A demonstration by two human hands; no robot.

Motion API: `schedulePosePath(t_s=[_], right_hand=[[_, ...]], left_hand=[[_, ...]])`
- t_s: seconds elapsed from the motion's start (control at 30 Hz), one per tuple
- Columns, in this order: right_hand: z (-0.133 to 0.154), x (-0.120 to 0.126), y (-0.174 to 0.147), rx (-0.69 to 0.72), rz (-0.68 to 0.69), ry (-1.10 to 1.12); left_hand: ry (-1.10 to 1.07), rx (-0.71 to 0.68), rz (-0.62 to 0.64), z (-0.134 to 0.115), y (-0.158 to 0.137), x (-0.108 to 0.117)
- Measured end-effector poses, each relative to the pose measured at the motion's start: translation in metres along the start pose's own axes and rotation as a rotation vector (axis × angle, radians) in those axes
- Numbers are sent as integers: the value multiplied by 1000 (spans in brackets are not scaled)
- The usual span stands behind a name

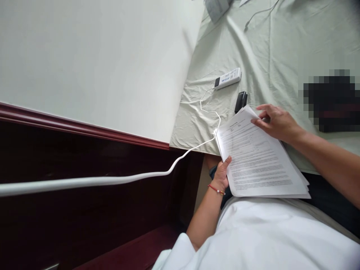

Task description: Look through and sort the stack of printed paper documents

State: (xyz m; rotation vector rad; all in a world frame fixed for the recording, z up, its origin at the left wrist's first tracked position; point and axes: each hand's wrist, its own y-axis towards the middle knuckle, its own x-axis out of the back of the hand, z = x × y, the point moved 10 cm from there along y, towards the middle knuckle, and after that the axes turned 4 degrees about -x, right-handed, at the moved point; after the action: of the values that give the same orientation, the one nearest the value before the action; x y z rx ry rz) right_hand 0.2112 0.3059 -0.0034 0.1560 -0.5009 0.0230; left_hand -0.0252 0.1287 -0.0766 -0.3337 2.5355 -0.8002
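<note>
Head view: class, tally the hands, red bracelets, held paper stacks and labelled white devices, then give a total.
Left hand and right hand: 2
Red bracelet: 1
Held paper stack: 1
Labelled white device: 1
Total: 5

An indoor room, in a home or an office; which cannot be told. A wrinkled pale green cloth suggests a domestic corner, meeting at its left edge a white surface with dark red moulding. Printed sheets at the cloth's near edge, and a white device wired to a white cable, suggest paperwork.
</note>
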Motion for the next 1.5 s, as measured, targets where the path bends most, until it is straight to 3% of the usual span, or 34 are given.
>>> schedulePosePath(t_s=[0.1,0.27,0.47,0.67,0.77,0.83,0.9,1.0,1.13,1.27,1.5], right_hand=[[-14,1,3,-59,-22,-66],[-15,-6,3,-21,29,-159],[-10,25,2,-56,-89,-262],[-9,47,-28,-237,45,-329],[-8,44,-60,-386,242,-156],[-3,37,-86,-513,383,140],[1,34,-111,-660,427,396],[3,39,-136,-758,393,523],[1,48,-139,-706,301,530],[19,71,-107,-488,131,474],[106,106,-47,-102,-173,497]], left_hand=[[23,51,-19,8,-3,-1],[67,109,67,22,-11,-24],[-27,156,142,28,-13,-30],[-148,207,252,41,-9,-27],[-126,223,317,45,-11,-32],[-70,231,359,46,-14,-38],[-16,210,415,41,-16,-46],[46,87,504,20,-15,-62],[305,-206,520,-26,-6,-76],[519,-496,575,-84,-2,-101],[529,-802,585,-192,-3,-143]])
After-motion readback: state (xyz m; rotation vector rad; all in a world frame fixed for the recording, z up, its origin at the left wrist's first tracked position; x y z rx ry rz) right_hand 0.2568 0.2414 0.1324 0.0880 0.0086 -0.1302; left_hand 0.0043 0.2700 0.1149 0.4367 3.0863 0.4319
